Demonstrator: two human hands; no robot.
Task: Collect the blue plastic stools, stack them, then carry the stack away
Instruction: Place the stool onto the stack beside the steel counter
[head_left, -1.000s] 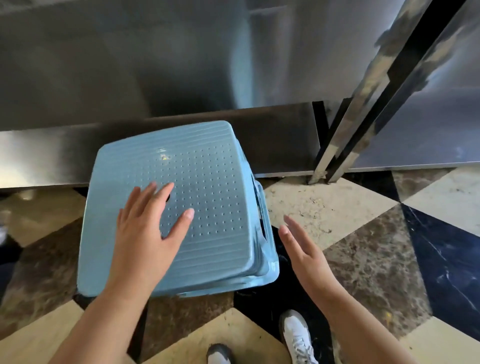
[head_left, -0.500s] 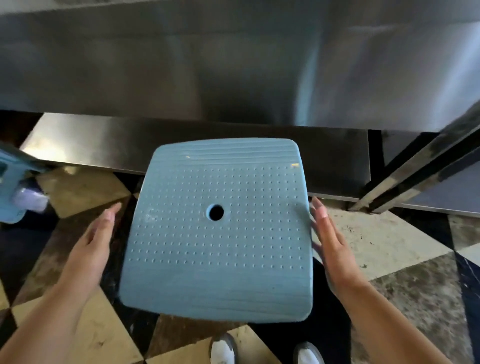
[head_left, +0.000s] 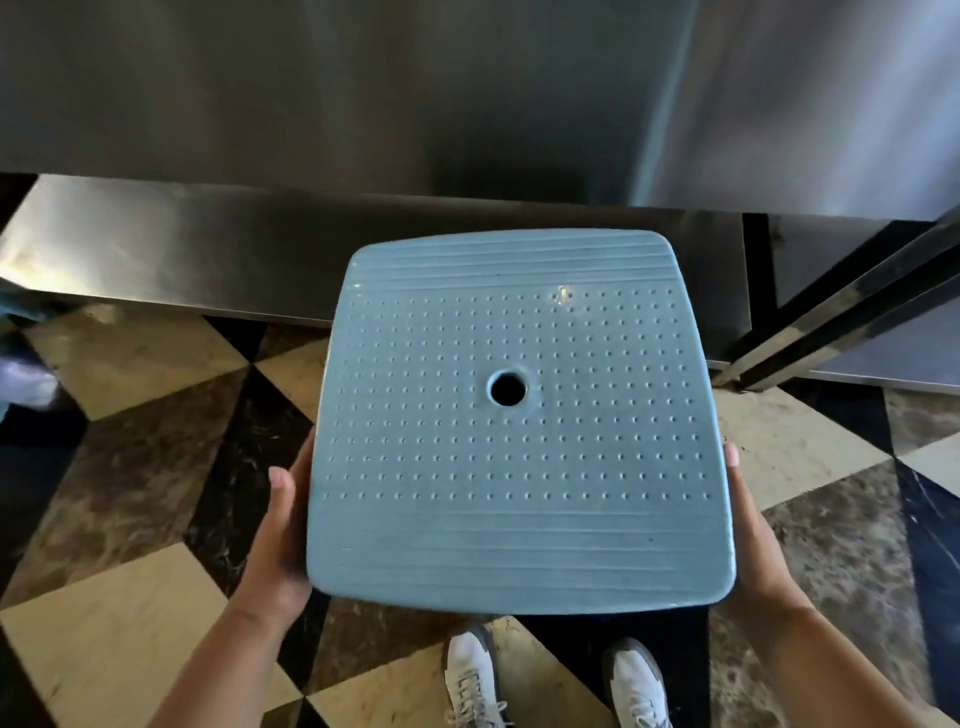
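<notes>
While both hands clamp opposite side edges, left hand (head_left: 278, 540), right hand (head_left: 745, 519), stool stack (head_left: 519, 421) sits between them above floor (head_left: 130, 597). Likely light, stiff, smooth plastic; grip under rims.

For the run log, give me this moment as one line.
phase: lift | left hand: grips blue stool left edge | right hand: grips right edge | seat level, over checkered floor

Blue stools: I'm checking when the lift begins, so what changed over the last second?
A second ago the left hand lay flat on the seat and the right hand hovered beside it. Both then moved to opposite side edges of the blue stool stack and now hold it. The view has shifted, and the seat looks nearer. The steel panel and patterned floor remain.
</notes>
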